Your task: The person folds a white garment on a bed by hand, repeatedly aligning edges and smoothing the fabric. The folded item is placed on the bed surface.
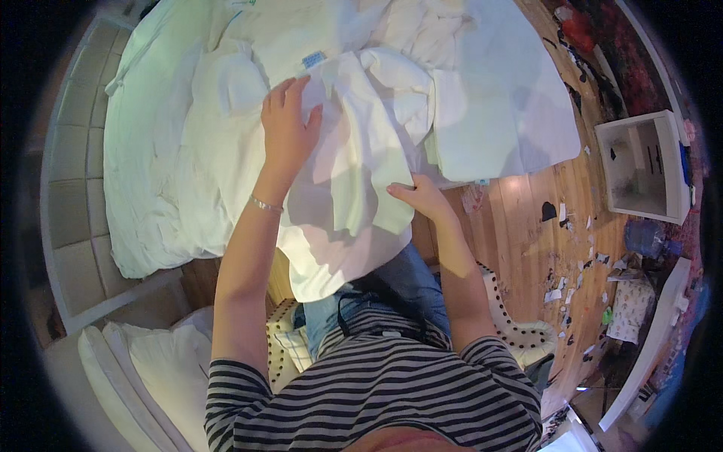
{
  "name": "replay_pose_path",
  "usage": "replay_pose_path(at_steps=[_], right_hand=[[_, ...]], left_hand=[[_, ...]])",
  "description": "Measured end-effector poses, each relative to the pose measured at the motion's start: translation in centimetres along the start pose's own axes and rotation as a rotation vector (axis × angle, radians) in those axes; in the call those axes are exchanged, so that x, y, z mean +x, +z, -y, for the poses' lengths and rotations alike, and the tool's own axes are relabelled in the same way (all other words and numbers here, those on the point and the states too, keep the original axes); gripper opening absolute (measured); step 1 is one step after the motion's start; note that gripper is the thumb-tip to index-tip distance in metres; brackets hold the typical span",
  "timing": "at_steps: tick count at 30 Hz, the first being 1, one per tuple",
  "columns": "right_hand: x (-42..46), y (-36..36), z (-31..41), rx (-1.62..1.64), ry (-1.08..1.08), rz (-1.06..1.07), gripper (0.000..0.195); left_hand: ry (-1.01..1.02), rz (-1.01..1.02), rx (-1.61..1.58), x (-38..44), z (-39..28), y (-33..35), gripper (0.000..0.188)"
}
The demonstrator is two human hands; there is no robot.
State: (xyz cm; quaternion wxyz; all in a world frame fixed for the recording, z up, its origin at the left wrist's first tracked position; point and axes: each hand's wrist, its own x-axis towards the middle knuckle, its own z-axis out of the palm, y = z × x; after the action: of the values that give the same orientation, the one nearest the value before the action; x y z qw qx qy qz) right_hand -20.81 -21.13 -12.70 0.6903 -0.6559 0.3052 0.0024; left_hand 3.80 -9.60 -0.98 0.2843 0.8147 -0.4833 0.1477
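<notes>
A white cloth (361, 141) lies bunched on the bed's white bedding (169, 124) and drapes over its near edge towards my legs. My left hand (289, 121) reaches over the upper left part of the cloth, palm down, thumb apart from the fingers. At the cloth's right edge, my right hand (422, 195) pinches it, with the thumb on top and the fingers partly hidden below. Beyond my left fingertips a blue printed label (313, 59) shows on the fabric. Folded white fabric (502, 113) lies flat at the bed's right side.
A tufted headboard (73, 169) borders the bed on the left. White pillows (152, 361) are stacked at lower left. Behind me stands a nail-studded chair (519, 336). Torn scraps (553, 295) litter the wooden floor (508, 226), near a white open box (644, 166) at right.
</notes>
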Motion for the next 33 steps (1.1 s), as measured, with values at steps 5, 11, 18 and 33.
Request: replay_pose_path(at_steps=[5, 11, 18, 33], right_hand=[[-1.9, -0.3, -2.8, 0.271, -0.049, -0.07, 0.032], [-4.2, 2.6, 4.3, -0.134, -0.504, -0.04, 0.022], [-5.3, 6.6, 8.5, -0.054, -0.429, 0.286, 0.033], [-3.1, 5.2, 0.8, -0.317, -0.378, 0.121, 0.04]], left_hand=[[-0.129, 0.008, -0.117, -9.8, -2.0, -1.5, 0.042], [-0.405, 0.341, -0.528, -17.5, -9.2, -3.2, 0.034], [-0.798, 0.025, -0.923, -18.9, -11.4, 0.5, 0.031], [-1.063, -0.045, -1.742, -18.2, -5.0, -0.9, 0.018]])
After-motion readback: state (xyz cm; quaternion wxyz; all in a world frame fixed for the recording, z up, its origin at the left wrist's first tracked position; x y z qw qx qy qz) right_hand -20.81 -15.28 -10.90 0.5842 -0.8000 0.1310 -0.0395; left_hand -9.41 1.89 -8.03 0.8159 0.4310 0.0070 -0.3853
